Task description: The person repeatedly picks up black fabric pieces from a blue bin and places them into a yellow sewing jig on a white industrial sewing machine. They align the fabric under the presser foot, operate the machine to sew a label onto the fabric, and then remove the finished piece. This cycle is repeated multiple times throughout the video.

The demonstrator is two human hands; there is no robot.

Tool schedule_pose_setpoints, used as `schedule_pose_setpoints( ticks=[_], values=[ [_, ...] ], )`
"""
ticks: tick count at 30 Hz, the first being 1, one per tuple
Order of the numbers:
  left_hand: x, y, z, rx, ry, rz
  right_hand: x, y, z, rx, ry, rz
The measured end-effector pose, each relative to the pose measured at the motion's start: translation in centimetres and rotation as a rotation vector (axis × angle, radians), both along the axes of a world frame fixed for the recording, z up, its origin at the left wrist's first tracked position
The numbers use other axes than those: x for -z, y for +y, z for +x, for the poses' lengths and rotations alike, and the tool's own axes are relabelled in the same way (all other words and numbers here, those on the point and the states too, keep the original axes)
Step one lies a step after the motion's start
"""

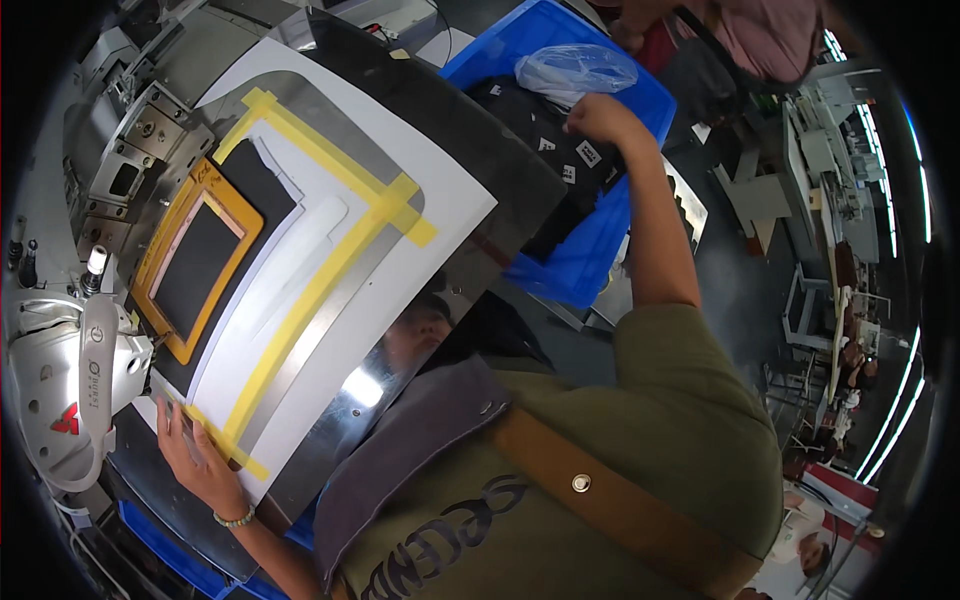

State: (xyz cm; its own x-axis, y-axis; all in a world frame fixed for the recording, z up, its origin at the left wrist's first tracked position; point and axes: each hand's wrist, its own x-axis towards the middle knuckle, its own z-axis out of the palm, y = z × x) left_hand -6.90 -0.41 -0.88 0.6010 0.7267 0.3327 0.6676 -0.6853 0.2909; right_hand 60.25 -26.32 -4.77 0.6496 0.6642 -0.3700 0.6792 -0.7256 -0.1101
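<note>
My left hand (203, 462) rests with its fingers spread at the near left corner of a white sheet (448, 185), beside a strip of yellow tape (318, 285). A grey curved plate lies taped on that sheet. Over it sits a yellow-orange clamp frame (180, 345) around a dark panel, with black material under the frame. My right hand (607, 122) reaches into a blue bin (648, 90) at the far right. Its fingers are bent together at the black pieces with white labels (545, 145); what they pinch, if anything, is hidden.
A white sewing machine head (75, 390) stands at the left, close to the frame. Clear plastic wrap (575, 70) lies in the bin's far end. Another person (765, 40) is beyond the bin. A shiny dark metal tabletop (345, 410) extends toward my body.
</note>
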Motion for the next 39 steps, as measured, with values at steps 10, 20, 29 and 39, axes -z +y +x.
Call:
schedule_pose_setpoints(
  ticks=[10,20,29,39],
  values=[
    [-0.3,-0.5,-0.3,-0.027,0.025,-0.042,9.0,-0.8,-0.4,0.085,0.011,-0.112],
    [-2.8,2.0,-2.3,0.015,0.01,-0.138,-11.2,6.3,-8.3,-0.299,0.298,0.732],
    [-3.7,1.9,-1.4,0.012,-0.005,-0.133,-12.5,15.3,-17.5,-1.052,0.492,1.005],
    [-3.6,1.5,-3.5,-0.002,0.035,-0.144,-9.6,15.6,-18.3,-0.767,0.08,0.783]
  ],
)
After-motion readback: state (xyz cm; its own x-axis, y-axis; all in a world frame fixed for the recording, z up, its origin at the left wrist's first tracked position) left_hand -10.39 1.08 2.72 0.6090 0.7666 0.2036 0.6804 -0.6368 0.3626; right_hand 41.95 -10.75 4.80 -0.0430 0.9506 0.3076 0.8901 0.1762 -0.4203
